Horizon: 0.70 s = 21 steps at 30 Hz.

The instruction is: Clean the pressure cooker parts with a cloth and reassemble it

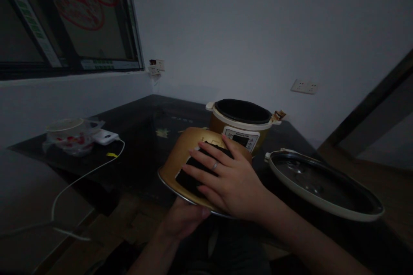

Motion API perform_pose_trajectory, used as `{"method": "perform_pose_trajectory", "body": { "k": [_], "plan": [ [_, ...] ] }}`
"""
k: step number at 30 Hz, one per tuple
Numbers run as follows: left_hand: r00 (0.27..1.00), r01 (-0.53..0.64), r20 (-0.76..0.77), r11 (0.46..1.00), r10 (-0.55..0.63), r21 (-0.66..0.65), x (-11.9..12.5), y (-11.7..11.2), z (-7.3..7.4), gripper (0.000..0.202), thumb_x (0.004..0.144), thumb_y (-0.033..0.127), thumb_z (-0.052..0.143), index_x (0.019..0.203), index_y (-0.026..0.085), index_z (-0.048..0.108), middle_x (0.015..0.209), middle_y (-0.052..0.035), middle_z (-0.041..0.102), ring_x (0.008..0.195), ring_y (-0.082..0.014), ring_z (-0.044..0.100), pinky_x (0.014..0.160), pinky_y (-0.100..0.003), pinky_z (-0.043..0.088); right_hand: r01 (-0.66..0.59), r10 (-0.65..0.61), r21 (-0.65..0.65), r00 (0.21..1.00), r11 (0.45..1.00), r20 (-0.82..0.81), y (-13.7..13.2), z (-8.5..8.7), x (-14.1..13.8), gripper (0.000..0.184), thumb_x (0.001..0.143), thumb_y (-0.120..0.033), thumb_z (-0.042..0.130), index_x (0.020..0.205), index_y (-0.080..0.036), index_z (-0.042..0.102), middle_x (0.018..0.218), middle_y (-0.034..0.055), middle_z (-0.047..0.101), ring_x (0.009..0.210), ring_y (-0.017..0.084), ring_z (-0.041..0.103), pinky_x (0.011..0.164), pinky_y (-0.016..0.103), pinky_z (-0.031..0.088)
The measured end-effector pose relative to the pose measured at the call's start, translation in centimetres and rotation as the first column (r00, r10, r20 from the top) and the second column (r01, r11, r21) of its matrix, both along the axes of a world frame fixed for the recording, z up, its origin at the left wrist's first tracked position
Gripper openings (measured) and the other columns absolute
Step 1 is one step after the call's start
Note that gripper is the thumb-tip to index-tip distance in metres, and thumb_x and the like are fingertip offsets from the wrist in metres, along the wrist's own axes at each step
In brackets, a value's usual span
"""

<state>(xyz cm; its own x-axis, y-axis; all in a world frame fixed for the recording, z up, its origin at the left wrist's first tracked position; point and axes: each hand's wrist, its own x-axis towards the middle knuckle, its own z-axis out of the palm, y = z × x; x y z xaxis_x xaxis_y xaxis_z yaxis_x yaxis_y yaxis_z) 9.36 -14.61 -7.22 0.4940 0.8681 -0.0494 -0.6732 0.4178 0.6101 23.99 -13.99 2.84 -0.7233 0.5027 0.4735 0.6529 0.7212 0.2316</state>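
A gold inner pot (180,154) of an electric cooker is held tilted above the table's near edge, its silver rim facing down toward me. My left hand (185,219) grips that rim from below, thumb showing and the other fingers hidden under the pot. Flat on the pot's side, fingers spread, lies my right hand (226,172), a ring on one finger. Beneath its fingers is a black patch (190,176); whether it is a label or a cloth I cannot tell. Behind the pot stands the cooker body (264,135), gold with a white rim and control panel, its top uncovered.
To the right lies the cooker's round lid (322,184), underside up. A plastic-wrapped bowl (69,133) and a white device (106,136) with a cable (87,175) sit at the left of the black table (138,137). Wall sockets (303,87) are behind.
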Motion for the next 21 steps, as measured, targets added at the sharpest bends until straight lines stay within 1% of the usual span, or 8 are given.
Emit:
{"method": "perform_pose_trajectory", "body": {
  "k": [2,4,6,8,10,14,17,21],
  "plan": [
    [1.0,-0.005,0.017,1.0,0.005,0.017,0.0,0.3,-0.3,0.075,0.054,0.01,0.08,0.123,0.033,0.061,0.097,-0.0019,0.073,0.104,-0.0249,0.065,0.095,-0.04,0.048,0.034,-0.034,-0.009,0.999,0.999,-0.011,0.1,-0.1,-0.2,0.037,0.098,-0.035,0.041,0.131,-0.026,0.054,0.142,0.0021,0.053,0.136,0.021,0.04,0.118,0.057,0.012],
    [0.999,-0.018,0.033,0.999,0.017,0.036,-0.1,0.3,-0.7,0.077,0.053,0.011,0.082,0.123,0.034,0.062,0.094,-0.0005,0.073,0.099,-0.0233,0.066,0.092,-0.037,0.049,0.039,-0.039,-0.013,0.999,0.999,-0.005,-0.1,-0.1,-0.3,0.041,0.098,-0.042,0.04,0.133,-0.025,0.052,0.144,0.0041,0.05,0.138,0.023,0.038,0.118,0.059,0.01],
    [0.998,-0.033,0.051,0.999,0.031,0.039,-0.2,0.2,-0.7,0.077,0.05,0.01,0.084,0.119,0.037,0.064,0.093,0.0022,0.073,0.095,-0.0213,0.068,0.089,-0.034,0.051,0.029,-0.029,-0.019,0.999,0.999,0.013,-0.4,-0.1,-0.3,0.05,0.095,-0.052,0.042,0.136,-0.024,0.05,0.146,0.0066,0.047,0.14,0.027,0.034,0.116,0.064,0.009],
    [0.997,-0.035,0.065,0.999,0.033,0.028,-0.3,0.0,-0.5,0.074,0.048,0.008,0.086,0.111,0.041,0.067,0.097,0.0051,0.073,0.092,-0.0183,0.068,0.087,-0.031,0.051,0.022,-0.021,-0.034,0.999,0.999,0.03,-0.8,0.0,-0.2,0.053,0.093,-0.054,0.043,0.138,-0.025,0.048,0.148,0.0073,0.044,0.141,0.03,0.032,0.114,0.067,0.011],
    [0.998,-0.017,0.061,0.999,0.016,0.027,-0.3,-0.3,-0.2,0.062,0.051,0.009,0.086,0.103,0.039,0.07,0.096,0.006,0.074,0.088,-0.0155,0.069,0.084,-0.028,0.051,0.026,-0.025,-0.042,0.999,0.999,0.033,-1.1,0.1,-0.1,0.047,0.095,-0.046,0.045,0.137,-0.027,0.049,0.148,0.0071,0.044,0.14,0.031,0.033,0.113,0.067,0.015],
    [1.0,0.019,0.008,0.997,-0.02,0.075,-0.1,-0.5,0.0,0.039,0.054,0.015,0.087,0.089,0.027,0.074,0.082,0.0023,0.074,0.079,-0.0153,0.069,0.078,-0.025,0.052,-0.015,0.014,0.022,0.999,1.0,0.029,-1.2,-0.1,-0.1,0.04,0.094,-0.034,0.05,0.132,-0.024,0.054,0.144,0.0082,0.049,0.138,0.031,0.037,0.111,0.069,0.02],
    [1.0,-0.018,0.0,0.998,0.018,0.065,0.2,-0.7,0.0,0.049,0.053,0.015,0.087,0.098,0.028,0.072,0.088,0.0025,0.074,0.088,-0.0189,0.069,0.083,-0.028,0.052,-0.044,0.046,0.116,0.999,0.992,-0.009,-0.8,-0.3,-0.2,0.035,0.093,-0.026,0.051,0.126,-0.02,0.059,0.138,0.008,0.056,0.134,0.031,0.044,0.113,0.068,0.018],
    [0.998,-0.065,0.024,0.996,0.064,0.056,0.6,-1.0,0.3,0.067,0.047,0.022,0.09,0.111,0.028,0.068,0.081,0.0035,0.073,0.1,-0.0233,0.066,0.091,-0.032,0.05,0.043,-0.021,0.132,0.987,0.99,-0.159,0.4,0.4,0.2,0.032,0.094,-0.016,0.045,0.12,-0.018,0.063,0.132,0.0055,0.061,0.132,0.025,0.047,0.116,0.06,0.022]
  ]
}}
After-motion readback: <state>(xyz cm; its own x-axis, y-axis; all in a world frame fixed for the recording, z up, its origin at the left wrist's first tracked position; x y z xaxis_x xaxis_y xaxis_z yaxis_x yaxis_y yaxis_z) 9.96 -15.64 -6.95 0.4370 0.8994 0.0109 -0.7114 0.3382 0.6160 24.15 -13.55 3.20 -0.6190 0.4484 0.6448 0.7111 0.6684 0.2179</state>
